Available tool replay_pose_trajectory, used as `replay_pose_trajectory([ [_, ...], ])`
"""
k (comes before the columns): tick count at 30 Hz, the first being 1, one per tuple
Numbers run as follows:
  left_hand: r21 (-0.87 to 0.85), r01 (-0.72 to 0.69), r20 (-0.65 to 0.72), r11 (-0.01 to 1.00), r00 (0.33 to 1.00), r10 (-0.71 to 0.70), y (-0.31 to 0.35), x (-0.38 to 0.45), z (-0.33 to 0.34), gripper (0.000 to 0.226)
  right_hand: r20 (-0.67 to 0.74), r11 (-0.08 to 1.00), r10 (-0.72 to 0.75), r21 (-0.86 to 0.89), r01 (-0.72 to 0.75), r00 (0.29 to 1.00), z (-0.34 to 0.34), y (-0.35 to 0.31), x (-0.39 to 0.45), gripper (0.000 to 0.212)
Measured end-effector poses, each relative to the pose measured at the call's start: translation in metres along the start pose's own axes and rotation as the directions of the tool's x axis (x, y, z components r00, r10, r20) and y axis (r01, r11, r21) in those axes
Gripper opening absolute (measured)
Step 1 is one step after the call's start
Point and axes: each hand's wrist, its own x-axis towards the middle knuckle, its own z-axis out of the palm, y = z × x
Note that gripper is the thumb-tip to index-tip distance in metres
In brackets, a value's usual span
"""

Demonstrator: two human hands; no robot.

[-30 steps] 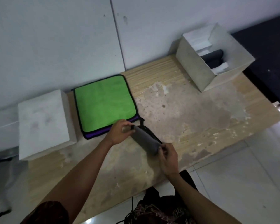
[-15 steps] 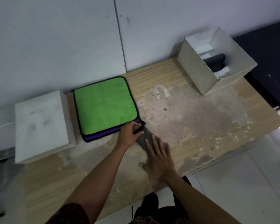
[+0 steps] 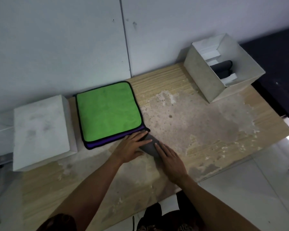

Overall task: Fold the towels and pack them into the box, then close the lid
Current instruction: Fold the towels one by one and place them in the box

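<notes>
A rolled grey towel [image 3: 149,146] lies on the wooden table near its front edge. My left hand [image 3: 132,146] rests flat on the roll's left end, fingers spread. My right hand [image 3: 169,160] presses flat on its right end. Neither hand grips it. Just behind, a green towel [image 3: 108,110] lies flat on top of a purple towel [image 3: 113,139]. The open white box [image 3: 202,77] stands at the back right, with dark rolled towels [image 3: 221,67] inside it. The white lid [image 3: 40,129] sits at the left.
The table [image 3: 198,130] is worn and stained, backed by a pale wall. Its front edge drops to a tiled floor [image 3: 257,189] on the right. A dark surface lies beyond the box at far right.
A second ago both hands held the grey roll by its ends. They have since laid it down and flattened out on top of it, the left hand opening last.
</notes>
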Motion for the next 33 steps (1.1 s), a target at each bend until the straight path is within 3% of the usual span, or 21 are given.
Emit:
replay_pose_trajectory([
  [3,-0.047,0.011,-0.103,0.999,0.995,-0.016,0.006,0.006,0.003,0.065,-0.013,0.985,-0.018,0.173,0.02,1.0,-0.017,0.013,0.007,0.058],
  [6,-0.262,0.006,-0.218,0.965,0.974,-0.065,0.01,0.018,0.004,0.046,-0.021,0.919,0.046,0.392,-0.034,0.999,-0.045,0.018,0.015,0.039],
  [10,-0.646,0.093,-0.163,0.758,0.953,-0.256,0.031,0.031,-0.019,0.037,-0.146,0.826,0.212,0.555,-0.098,0.966,-0.081,0.026,0.017,0.029],
  [13,-0.782,0.084,-0.143,0.617,0.94,-0.309,0.052,0.038,-0.044,0.031,-0.208,0.756,0.328,0.642,-0.124,0.921,-0.106,0.024,0.019,0.034],
  [18,-0.824,0.038,-0.228,0.565,0.89,-0.394,0.078,0.062,-0.084,0.048,-0.244,0.71,0.391,0.693,-0.122,0.887,-0.156,0.015,0.025,0.033],
  [25,-0.852,-0.004,-0.254,0.523,0.877,-0.407,0.102,0.109,-0.142,0.053,-0.285,0.693,0.402,0.716,-0.086,0.87,-0.243,0.033,0.04,0.032],
  [31,-0.812,0.015,-0.266,0.583,0.881,-0.392,0.127,0.182,-0.192,0.059,-0.278,0.779,0.333,0.62,-0.096,0.901,-0.323,0.092,0.076,0.041],
  [33,-0.807,0.057,-0.208,0.588,0.904,-0.373,0.133,0.202,-0.207,0.061,-0.273,0.826,0.298,0.554,-0.104,0.915,-0.347,0.11,0.09,0.039],
])
